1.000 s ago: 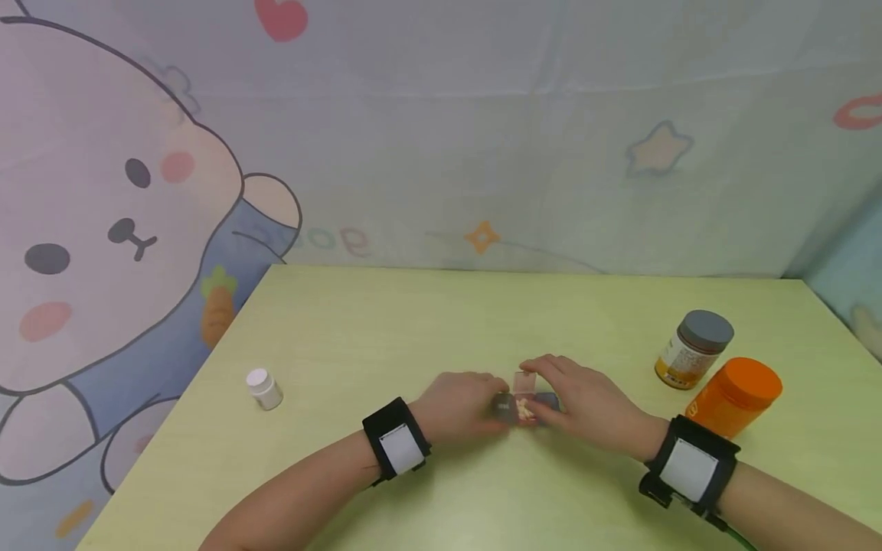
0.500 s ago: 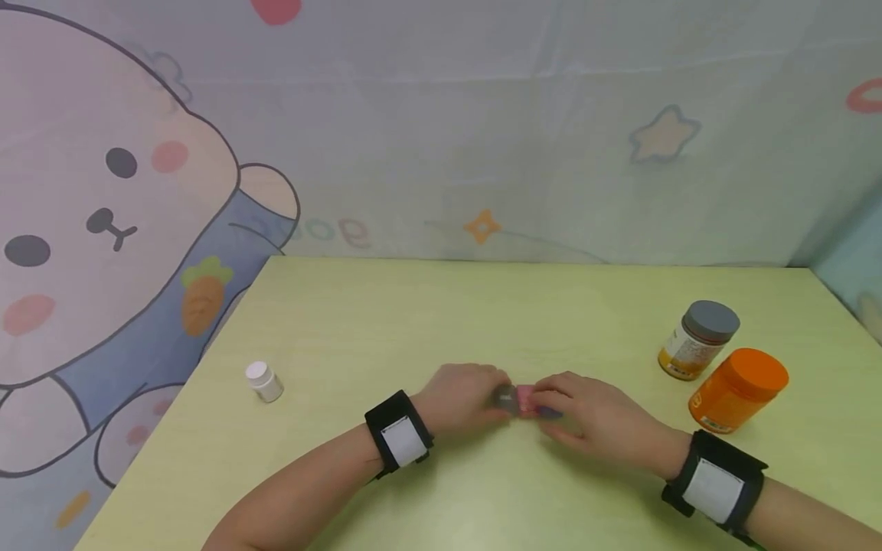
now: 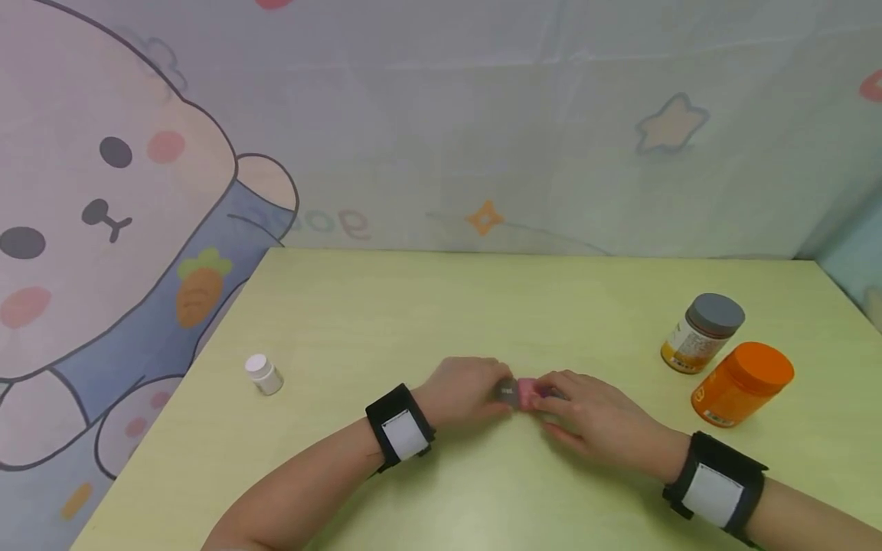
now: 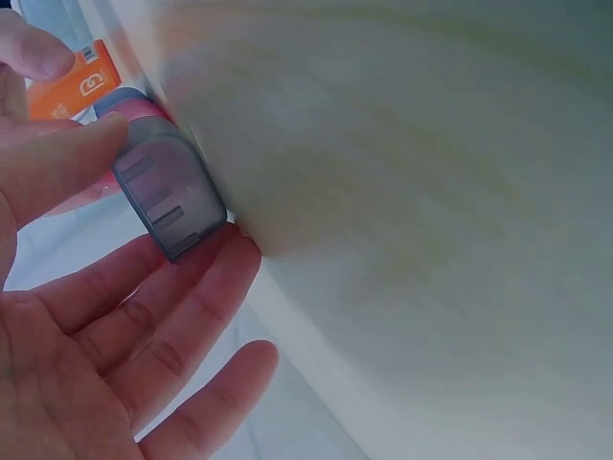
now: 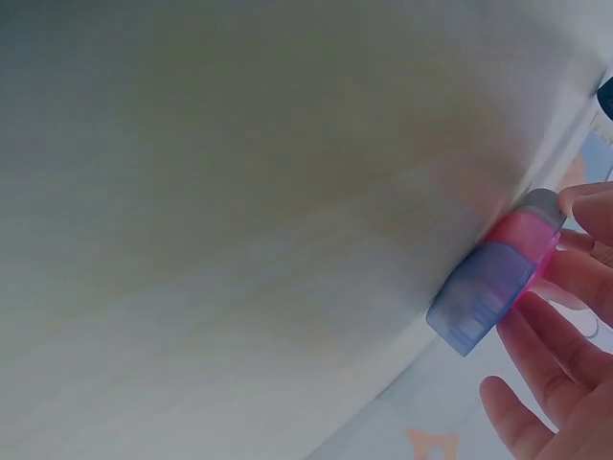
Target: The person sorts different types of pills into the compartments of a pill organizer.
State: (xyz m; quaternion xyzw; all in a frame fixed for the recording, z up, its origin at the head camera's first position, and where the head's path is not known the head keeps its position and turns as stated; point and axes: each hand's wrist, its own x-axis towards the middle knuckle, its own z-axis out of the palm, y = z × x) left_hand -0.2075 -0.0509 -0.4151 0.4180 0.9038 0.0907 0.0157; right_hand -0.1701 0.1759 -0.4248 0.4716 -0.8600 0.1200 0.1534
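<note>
Grey-pink-blue case (image 3: 526, 395): lying on the tabletop (image 3: 413, 306), long axis running sideways, grey end (image 3: 507, 392) pointing to your left.
Left hand (image 3: 468, 389): pinching the grey end.
Right hand (image 3: 598, 415): gripping the pink-blue half (image 5: 487, 287).

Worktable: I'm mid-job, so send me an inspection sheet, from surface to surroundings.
Surface: yellow-green table, no spill seen.
Job's things: three-section box, grey, pink and blue; no raised lid visible.
Clutter: white bottle upright at head-view left; grey-lidded jar and orange jar upright at right.
Left grip: bare hand, pinching the box's grey end.
Right grip: bare hand, holding the box around its pink and blue sections.
Cables: nothing seen clearly.
Surroundings: printed backdrop behind the table.
</note>
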